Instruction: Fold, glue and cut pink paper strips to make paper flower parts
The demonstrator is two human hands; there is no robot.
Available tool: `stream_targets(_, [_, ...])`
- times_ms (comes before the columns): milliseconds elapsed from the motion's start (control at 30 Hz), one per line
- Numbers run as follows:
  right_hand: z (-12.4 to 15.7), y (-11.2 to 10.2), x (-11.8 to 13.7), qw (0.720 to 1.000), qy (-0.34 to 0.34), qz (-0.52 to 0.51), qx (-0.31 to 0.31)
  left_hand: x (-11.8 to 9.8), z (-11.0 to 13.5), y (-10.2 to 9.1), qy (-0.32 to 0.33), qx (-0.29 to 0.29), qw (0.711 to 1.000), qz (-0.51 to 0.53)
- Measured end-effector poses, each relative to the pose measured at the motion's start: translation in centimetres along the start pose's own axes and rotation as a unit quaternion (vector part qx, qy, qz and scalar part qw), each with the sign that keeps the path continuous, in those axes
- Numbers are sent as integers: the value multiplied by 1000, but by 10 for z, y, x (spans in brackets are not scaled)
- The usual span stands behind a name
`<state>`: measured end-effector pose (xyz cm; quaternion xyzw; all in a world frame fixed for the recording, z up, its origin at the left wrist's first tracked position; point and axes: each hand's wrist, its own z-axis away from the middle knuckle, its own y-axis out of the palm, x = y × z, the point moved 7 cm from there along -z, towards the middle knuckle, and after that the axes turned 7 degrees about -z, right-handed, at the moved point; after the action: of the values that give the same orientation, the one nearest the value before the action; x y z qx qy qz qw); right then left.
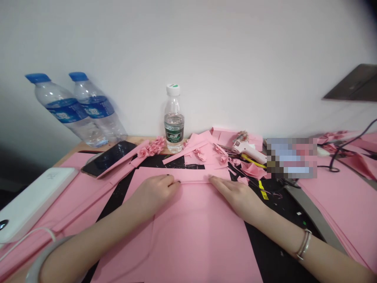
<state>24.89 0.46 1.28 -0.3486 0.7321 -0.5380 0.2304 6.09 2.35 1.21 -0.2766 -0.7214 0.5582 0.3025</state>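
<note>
A large sheet of pink paper (188,232) lies in front of me, with a narrow folded strip along its far edge. My left hand (156,194) is closed, its curled fingers pinching the left part of that fold. On the right part, my right hand (238,198) grips the fold with fingers held close together and tips at the strip; its thumb is hidden. The strip runs straight between both hands. Beneath the sheet is a black mat (279,232) sprinkled with small scraps.
A clear water bottle (174,127) stands beyond the sheet; two blue-capped bottles (63,106) lean leftward. At left are a phone (110,157), white power bank (38,200) and paper flowers (151,147). A glue gun (249,151), paper scraps and black cables (334,169) lie at right.
</note>
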Motion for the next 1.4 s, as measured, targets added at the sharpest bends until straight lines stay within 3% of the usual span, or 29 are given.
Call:
stream_targets(100, [-2,0,6,1000,-15,7,9,-8,3,5,12,24,998,-63])
stream_targets(300, [0,4,11,999,-21,31,25,-16,9,9,9,65,993,-93])
stream_targets(567, [-11,18,31,992,98,-41,74,-45,3,10,-51,96,991,-79])
stream_targets(800, [-26,30,50,981,85,-118,127,-62,-3,25,-51,63,990,-113])
stream_targets(900, [-27,29,47,980,87,-127,125,-59,-2,25,-38,24,994,-96])
stream_targets(1100, [-21,20,37,983,100,-118,95,-41,7,11,-83,-37,994,-52])
stream_targets(1400, [23,-2,-3,989,137,-36,45,-11,26,11,-114,-9,992,-60])
